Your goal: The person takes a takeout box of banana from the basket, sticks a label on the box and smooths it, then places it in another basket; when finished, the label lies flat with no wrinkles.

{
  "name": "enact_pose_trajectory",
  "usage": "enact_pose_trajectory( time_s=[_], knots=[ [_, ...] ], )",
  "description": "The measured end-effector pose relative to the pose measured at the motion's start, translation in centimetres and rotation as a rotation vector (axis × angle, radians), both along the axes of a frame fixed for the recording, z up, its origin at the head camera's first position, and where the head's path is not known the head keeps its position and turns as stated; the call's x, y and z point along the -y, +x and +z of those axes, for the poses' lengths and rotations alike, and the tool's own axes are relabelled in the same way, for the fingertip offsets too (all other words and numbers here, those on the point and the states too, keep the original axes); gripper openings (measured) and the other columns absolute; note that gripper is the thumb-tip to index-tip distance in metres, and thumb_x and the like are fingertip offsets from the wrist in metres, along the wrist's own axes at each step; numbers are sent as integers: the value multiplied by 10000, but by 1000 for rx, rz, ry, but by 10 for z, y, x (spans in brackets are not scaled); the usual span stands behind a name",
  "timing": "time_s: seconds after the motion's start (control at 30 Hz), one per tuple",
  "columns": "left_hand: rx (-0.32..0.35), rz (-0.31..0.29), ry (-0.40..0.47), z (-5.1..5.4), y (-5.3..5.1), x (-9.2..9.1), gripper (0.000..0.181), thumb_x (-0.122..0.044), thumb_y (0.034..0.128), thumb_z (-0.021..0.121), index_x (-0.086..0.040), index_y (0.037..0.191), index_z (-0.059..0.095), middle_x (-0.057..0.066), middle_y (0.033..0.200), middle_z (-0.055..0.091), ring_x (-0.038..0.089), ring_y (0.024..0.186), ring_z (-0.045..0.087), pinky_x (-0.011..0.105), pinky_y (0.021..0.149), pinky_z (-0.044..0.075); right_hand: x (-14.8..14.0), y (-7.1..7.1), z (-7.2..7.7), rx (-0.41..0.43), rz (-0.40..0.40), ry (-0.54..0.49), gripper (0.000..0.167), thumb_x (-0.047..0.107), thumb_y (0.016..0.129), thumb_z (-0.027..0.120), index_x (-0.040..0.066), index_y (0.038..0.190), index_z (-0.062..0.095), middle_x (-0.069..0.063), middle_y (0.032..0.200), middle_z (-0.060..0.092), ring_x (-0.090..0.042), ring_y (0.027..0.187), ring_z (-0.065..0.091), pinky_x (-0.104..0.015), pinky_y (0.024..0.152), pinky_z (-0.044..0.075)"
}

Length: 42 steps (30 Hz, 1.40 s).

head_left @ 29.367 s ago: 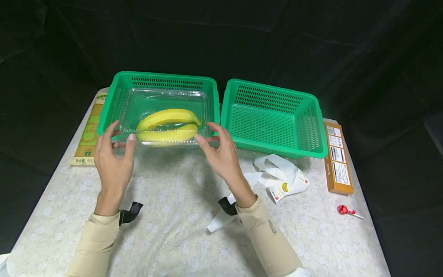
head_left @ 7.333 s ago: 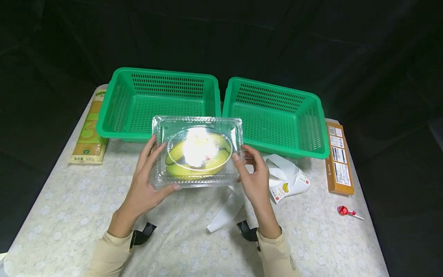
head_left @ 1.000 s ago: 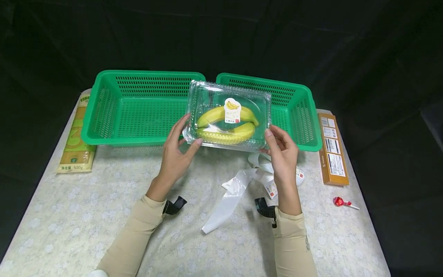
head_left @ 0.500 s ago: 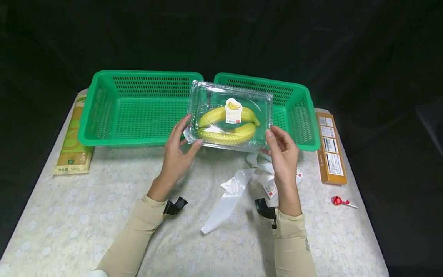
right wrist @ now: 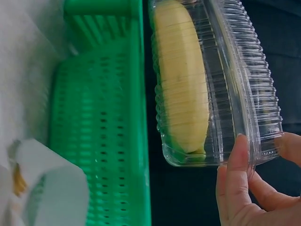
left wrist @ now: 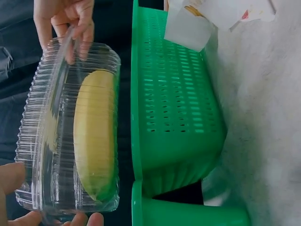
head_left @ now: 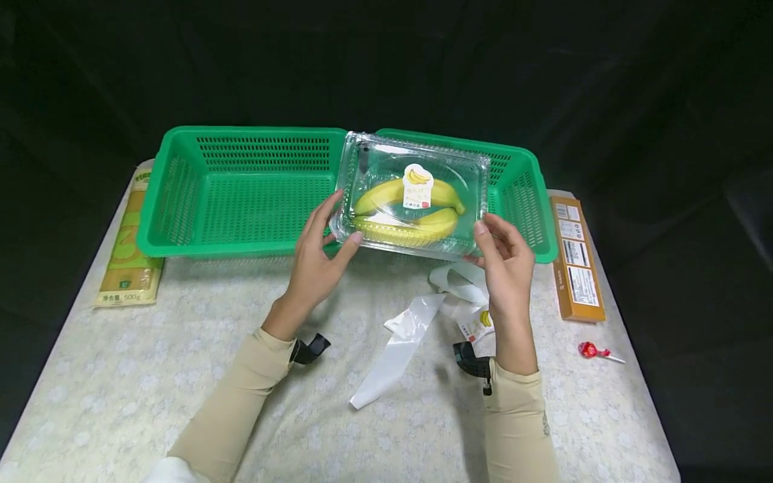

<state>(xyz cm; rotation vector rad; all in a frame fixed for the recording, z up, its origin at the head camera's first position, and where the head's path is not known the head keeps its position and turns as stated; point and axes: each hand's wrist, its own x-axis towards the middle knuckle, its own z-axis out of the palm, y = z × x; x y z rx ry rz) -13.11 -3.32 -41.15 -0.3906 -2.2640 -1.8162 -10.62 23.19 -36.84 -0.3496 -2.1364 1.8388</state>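
Note:
A clear plastic clamshell box with bananas inside is held up in both hands, tilted, over the right green basket. A white label with a banana picture sits on its lid. My left hand grips the box's left end, thumb in front and fingers at the side. At the opposite end my right hand holds the lower right corner, thumb on the rim. Both wrist views show the box off the basket, a banana seen through its ribbed wall.
A second green basket stands left, beside a yellow-green packet. Label tape with a banana-printed end lies in front. On the right are an orange box and a red lollipop.
Both hands have shifted the box slightly right and up over the last half second. About 29 seconds ago it was over the left basket, with no label visible on it.

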Motion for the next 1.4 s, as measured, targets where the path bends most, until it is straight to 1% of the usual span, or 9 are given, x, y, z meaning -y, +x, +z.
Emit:
enact_pose_trajectory(
  time_s=[0.3, 0.57, 0.67, 0.87, 0.97, 1.1, 1.2, 1.3, 1.4],
  knots=[
    [9, -68, -60, 4, -21, -19, 657, -278, 999, 617, -183, 1581, 328, 84, 1631, 338, 290, 1462, 412, 503, 1096, 478, -20, -9, 9, -45, -90, 83, 410, 292, 956, 688, 73, 1301, 656, 36, 1171, 614, -100, 1006, 594, -147, 640, 507],
    [29, -78, -169, 0, -31, -30, 681, -356, 997, 610, -199, 1589, 311, 81, 1643, 332, 287, 1526, 315, 577, 1208, 309, -32, -18, 1, -15, -102, 71, 443, 253, 962, 682, 33, 1341, 620, 22, 1174, 603, -80, 986, 602, -140, 613, 528],
    [39, -82, -198, -2, -34, -32, 690, -364, 994, 612, -214, 1592, 301, 64, 1649, 326, 283, 1531, 305, 569, 1215, 301, -35, -21, -3, 3, -98, 67, 441, 243, 973, 665, 36, 1357, 605, 35, 1174, 601, -75, 1016, 595, -149, 642, 543],
    [80, -86, -273, -7, -39, -37, 712, -376, 993, 610, -228, 1602, 271, 67, 1657, 308, 315, 1532, 296, 567, 1228, 275, -39, -28, -10, 58, -115, 122, 415, 272, 986, 639, 70, 1349, 619, 60, 1148, 610, -41, 995, 586, -175, 740, 509],
    [96, -92, -315, -9, -40, -39, 719, -374, 996, 606, -209, 1605, 262, 89, 1658, 304, 340, 1532, 287, 574, 1238, 246, -42, -32, -14, 82, -114, 167, 413, 284, 996, 623, 71, 1349, 620, -10, 1206, 630, -55, 1028, 578, -201, 813, 484],
    [85, -98, -377, -12, -41, -42, 726, -366, 997, 606, -157, 1602, 264, 131, 1649, 311, 354, 1537, 272, 584, 1253, 197, -45, -35, -19, 110, -102, 222, 419, 281, 1007, 606, 48, 1355, 610, -137, 1335, 623, -171, 1172, 587, -286, 983, 474],
    [82, -102, -429, -13, -42, -43, 729, -360, 1001, 601, -125, 1601, 261, 152, 1643, 317, 343, 1545, 257, 593, 1258, 168, -47, -37, -22, 130, -86, 259, 432, 278, 1018, 586, 29, 1371, 591, -181, 1386, 599, -264, 1268, 564, -385, 1102, 435],
    [98, -109, -491, -12, -44, -45, 738, -372, 1007, 588, -110, 1604, 243, 152, 1645, 311, 330, 1553, 243, 595, 1261, 156, -48, -39, -23, 149, -74, 285, 439, 279, 1026, 572, 23, 1384, 577, -198, 1400, 590, -306, 1304, 546, -445, 1139, 412],
    [118, -115, -547, -11, -44, -46, 750, -384, 1007, 582, -99, 1605, 232, 148, 1649, 304, 323, 1555, 242, 582, 1265, 159, -49, -40, -25, 168, -62, 315, 438, 278, 1031, 561, 22, 1386, 574, -206, 1400, 592, -317, 1311, 548, -460, 1131, 422]
  ],
)
